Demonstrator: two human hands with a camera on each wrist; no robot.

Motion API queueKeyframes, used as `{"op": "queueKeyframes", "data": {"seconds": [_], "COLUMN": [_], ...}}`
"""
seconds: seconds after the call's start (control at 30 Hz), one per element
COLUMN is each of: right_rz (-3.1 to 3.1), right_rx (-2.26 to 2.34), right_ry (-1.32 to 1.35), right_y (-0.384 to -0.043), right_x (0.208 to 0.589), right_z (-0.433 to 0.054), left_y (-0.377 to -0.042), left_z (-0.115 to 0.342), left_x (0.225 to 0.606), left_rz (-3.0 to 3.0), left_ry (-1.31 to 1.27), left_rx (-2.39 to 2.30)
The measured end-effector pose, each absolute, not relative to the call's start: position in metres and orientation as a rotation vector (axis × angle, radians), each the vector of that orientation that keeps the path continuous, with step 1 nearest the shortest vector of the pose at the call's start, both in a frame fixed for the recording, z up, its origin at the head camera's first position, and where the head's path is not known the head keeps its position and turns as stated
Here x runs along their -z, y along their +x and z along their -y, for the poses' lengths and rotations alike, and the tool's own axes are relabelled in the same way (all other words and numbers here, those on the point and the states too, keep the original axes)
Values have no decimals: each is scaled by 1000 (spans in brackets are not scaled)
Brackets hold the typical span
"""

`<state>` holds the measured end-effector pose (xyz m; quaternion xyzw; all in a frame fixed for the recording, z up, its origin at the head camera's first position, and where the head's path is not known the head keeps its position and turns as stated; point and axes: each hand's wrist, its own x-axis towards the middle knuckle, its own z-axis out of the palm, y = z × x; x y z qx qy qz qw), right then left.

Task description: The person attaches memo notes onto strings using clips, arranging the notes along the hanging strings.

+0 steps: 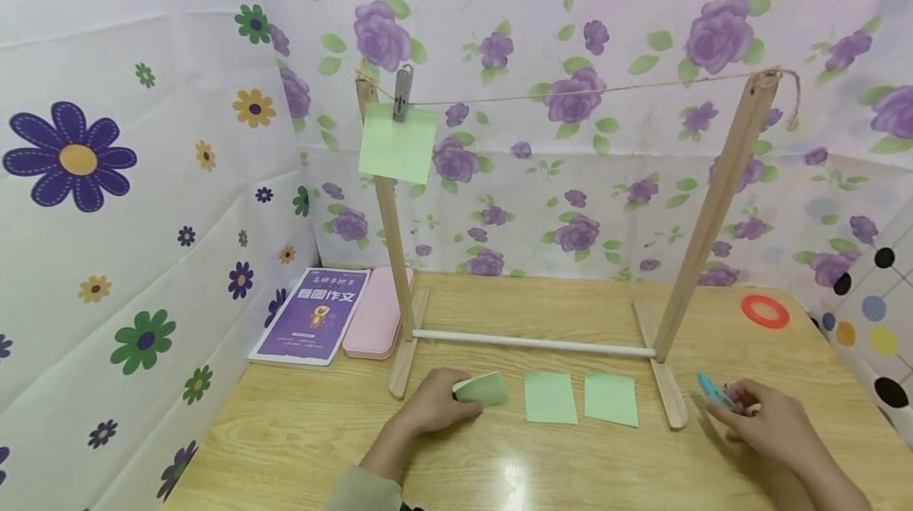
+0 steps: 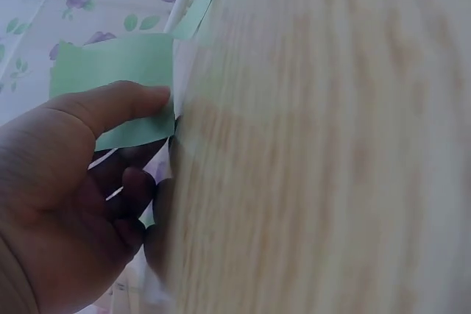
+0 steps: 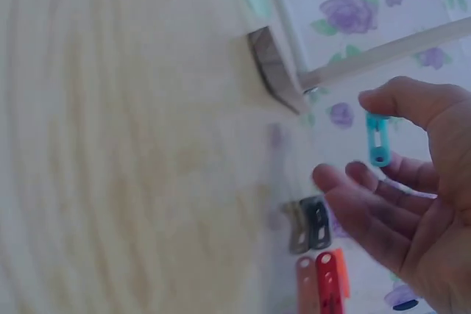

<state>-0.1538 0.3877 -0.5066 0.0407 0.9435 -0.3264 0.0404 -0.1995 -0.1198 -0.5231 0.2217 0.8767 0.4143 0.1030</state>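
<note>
My left hand (image 1: 437, 402) pinches a pale green paper square (image 1: 483, 390) near the table top; its far edge curves upward. In the left wrist view the thumb lies across that paper. Two more green squares, a middle one (image 1: 550, 398) and a right one (image 1: 611, 398), lie flat to its right. My right hand (image 1: 776, 422) holds a blue clothespin (image 3: 378, 140) by one end, to the right of the wooden stand. Another green square (image 1: 398, 145) hangs from the twine (image 1: 513, 98) by a grey clothespin (image 1: 403, 95).
A wooden stand with a left post (image 1: 391, 245), a right post (image 1: 713, 218) and a white crossbar (image 1: 531, 342) holds the twine. At left lie a purple book (image 1: 314, 317) and pink case (image 1: 376, 313). A red ring (image 1: 747, 311), dark clip (image 3: 318, 223) and red clip (image 3: 329, 284) lie right.
</note>
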Motion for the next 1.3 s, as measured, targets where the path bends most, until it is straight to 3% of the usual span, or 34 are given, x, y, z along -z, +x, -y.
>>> {"op": "queueKeyframes", "data": {"seconds": [0.3, 0.53, 0.67, 0.93, 1.3], "right_rz": [-3160, -3228, -3174, -2980, -2868], "right_rx": [1178, 1255, 1346, 1754, 1885], "right_ry": [282, 59, -37, 47, 104], "right_y": [-149, -149, -150, -151, -152], "right_x": [492, 491, 487, 484, 457], "right_z": [-373, -367, -365, -354, -338], "left_y": [-199, -199, -200, -202, -208], "left_z": [117, 115, 113, 105, 96], "left_x": [522, 520, 514, 503, 485], "left_rz": [-2543, -2509, -2463, -2294, -2225], "left_ry": [595, 549, 429, 89, -2], "left_rx": [-1387, -1549, -1678, -2032, -2176]}}
